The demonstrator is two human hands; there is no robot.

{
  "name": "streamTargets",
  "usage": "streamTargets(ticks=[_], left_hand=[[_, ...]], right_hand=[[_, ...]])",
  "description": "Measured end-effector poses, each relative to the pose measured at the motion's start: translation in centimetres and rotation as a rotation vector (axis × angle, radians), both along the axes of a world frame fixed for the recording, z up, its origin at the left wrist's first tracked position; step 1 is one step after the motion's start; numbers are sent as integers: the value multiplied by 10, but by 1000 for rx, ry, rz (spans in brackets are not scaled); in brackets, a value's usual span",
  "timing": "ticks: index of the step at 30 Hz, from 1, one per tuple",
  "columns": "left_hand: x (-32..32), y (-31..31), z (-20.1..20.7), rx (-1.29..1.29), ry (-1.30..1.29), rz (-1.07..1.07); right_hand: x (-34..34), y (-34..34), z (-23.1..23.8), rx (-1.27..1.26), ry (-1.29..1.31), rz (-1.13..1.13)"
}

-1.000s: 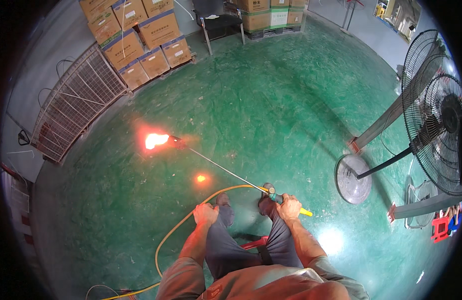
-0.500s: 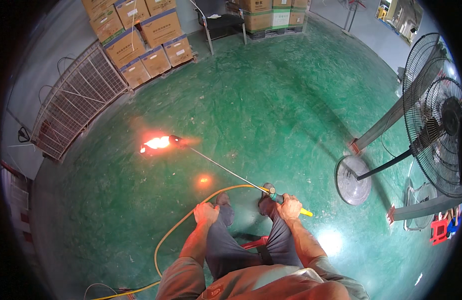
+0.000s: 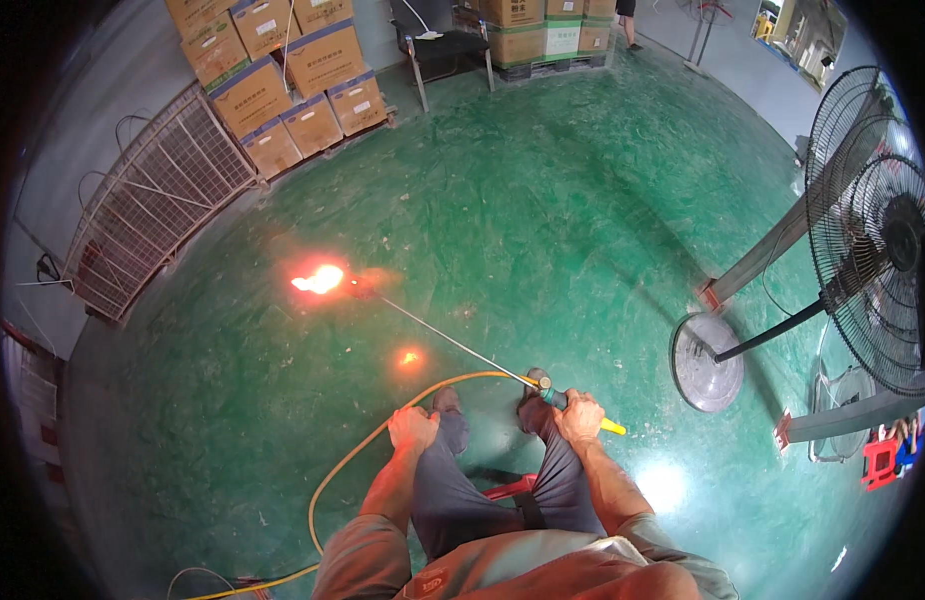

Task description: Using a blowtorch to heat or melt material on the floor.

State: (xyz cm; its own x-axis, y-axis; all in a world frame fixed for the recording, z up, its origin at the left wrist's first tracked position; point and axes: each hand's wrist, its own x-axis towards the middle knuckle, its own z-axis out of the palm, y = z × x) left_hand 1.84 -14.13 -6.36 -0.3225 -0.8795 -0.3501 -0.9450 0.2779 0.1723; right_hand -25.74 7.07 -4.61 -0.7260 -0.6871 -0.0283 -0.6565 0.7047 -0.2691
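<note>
My right hand (image 3: 580,416) is wrapped round the handle of a long gas torch (image 3: 453,338), beside my right knee; the handle's yellow end sticks out past it. The thin metal tube slants forward and left above the green floor. At its far end a bright orange-white flame (image 3: 321,279) burns to the left, its glare partly hiding the torch head. My left hand (image 3: 414,428) lies over my left knee and holds no tool, its fingers partly curled over the trouser leg. A yellow hose (image 3: 348,462) loops from the torch past that hand to the lower left.
Stacked cartons (image 3: 313,125) and a wire-mesh rack (image 3: 163,200) stand far left, with a black chair (image 3: 445,45) at the back. A large pedestal fan (image 3: 708,362) and a steel post (image 3: 743,265) are at right. I sit on a red stool (image 3: 510,489).
The flame has changed shape and looks shorter. A person's legs have come into view at the far back, beside the cartons. My hands and the torch have hardly moved.
</note>
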Motion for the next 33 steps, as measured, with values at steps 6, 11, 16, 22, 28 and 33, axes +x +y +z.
streamTargets(ticks=[6,11,16,22,28,33], left_hand=[[0,-1,1,18,-21,-9],[-2,0,4,16,-20,-6],[0,0,4,33,-18,0],[-2,0,4,26,-9,5],[-7,0,19,137,-10,66],[-4,1,13,65,7,35]], right_hand=[[0,0,0,0,-1,2],[-2,1,-3,-39,22,13],[0,-1,2,1,1,6],[-1,0,0,1,11,6],[-1,-1,-1,-14,4,11],[-1,0,-5,-58,24,-2]])
